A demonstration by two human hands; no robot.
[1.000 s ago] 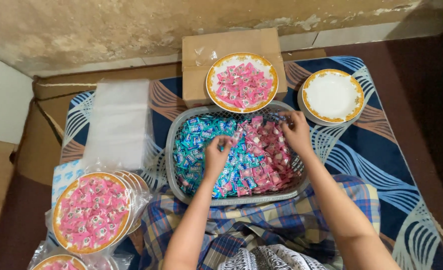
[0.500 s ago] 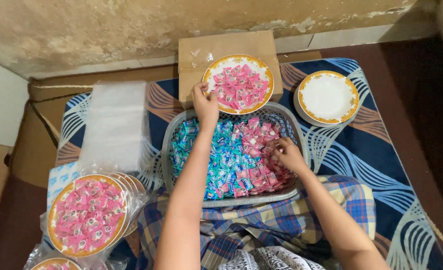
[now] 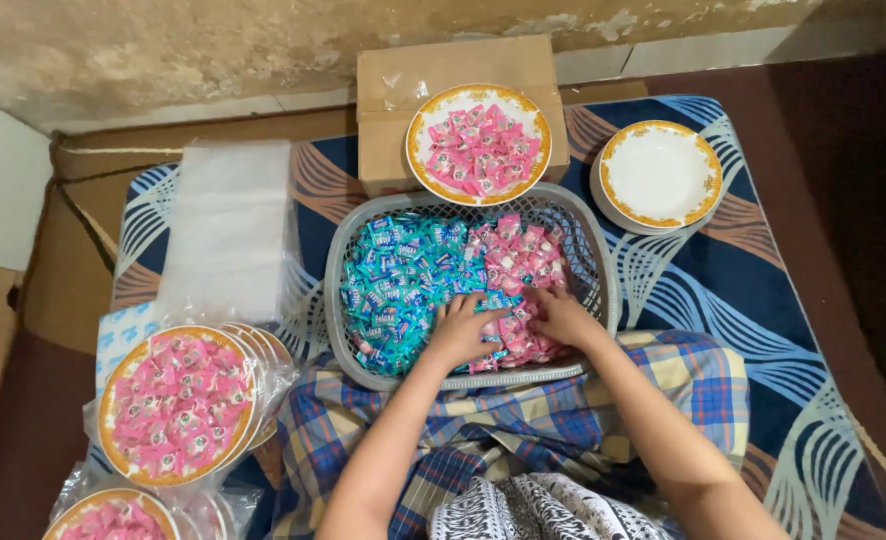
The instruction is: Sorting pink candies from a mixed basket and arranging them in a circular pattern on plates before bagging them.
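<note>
A grey plastic basket (image 3: 603,262) sits in front of me, filled with blue wrapped candies (image 3: 395,280) on its left side and pink wrapped candies (image 3: 523,255) on its right. My left hand (image 3: 460,328) rests palm down on the candies near the basket's front, fingers curled over them. My right hand (image 3: 561,316) is beside it on the pink candies, fingers bent into the pile. Behind the basket a plate of pink candies (image 3: 479,145) with a yellow rim stands on a cardboard box (image 3: 393,90).
An empty white plate stack (image 3: 660,175) lies at the back right. A pile of clear plastic bags (image 3: 228,225) is on the left. Bagged plates of pink candies (image 3: 175,402) sit at front left, another bagged plate (image 3: 113,520) below. A patterned blue mat (image 3: 763,300) covers the floor.
My left hand has come back from the plate on the box into the basket. My right hand stays in the pink candies, shifted slightly toward me.
</note>
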